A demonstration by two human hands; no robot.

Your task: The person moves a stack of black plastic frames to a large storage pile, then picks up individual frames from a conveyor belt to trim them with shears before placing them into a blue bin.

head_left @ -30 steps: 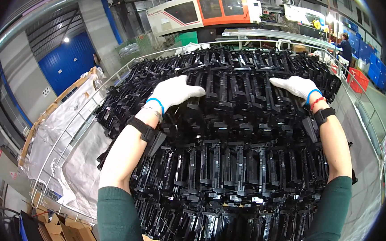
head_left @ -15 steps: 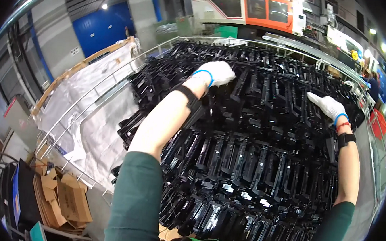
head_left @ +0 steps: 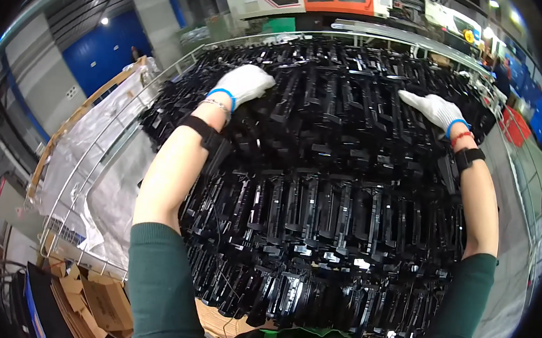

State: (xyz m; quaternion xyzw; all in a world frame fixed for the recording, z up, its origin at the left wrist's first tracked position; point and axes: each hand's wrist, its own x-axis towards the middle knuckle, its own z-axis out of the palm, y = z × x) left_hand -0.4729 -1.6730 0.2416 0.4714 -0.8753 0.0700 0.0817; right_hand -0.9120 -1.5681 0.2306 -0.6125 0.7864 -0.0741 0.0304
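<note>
Evidently, plenty is already in place: black plastic parts (head_left: 309,206) fill the middle of the frame, ranked side by side in layered rows from the lower centre up toward the metal rail (head_left: 245,40). The lower rows look fairly even to me; toward the upper left the parts lie at more mixed angles, so I'd judge that area the less orderly one. The gloved left hand (head_left: 245,84) is at the upper centre-left, its fingers close together and curled over the parts; the gloved right hand (head_left: 434,109) is at the upper right, fingers together and pointing inward. Whether either is clamped on a part I cannot tell from here. A run of parts stands between them. How much is left I can't say; nothing visible marks a finished count.
</note>
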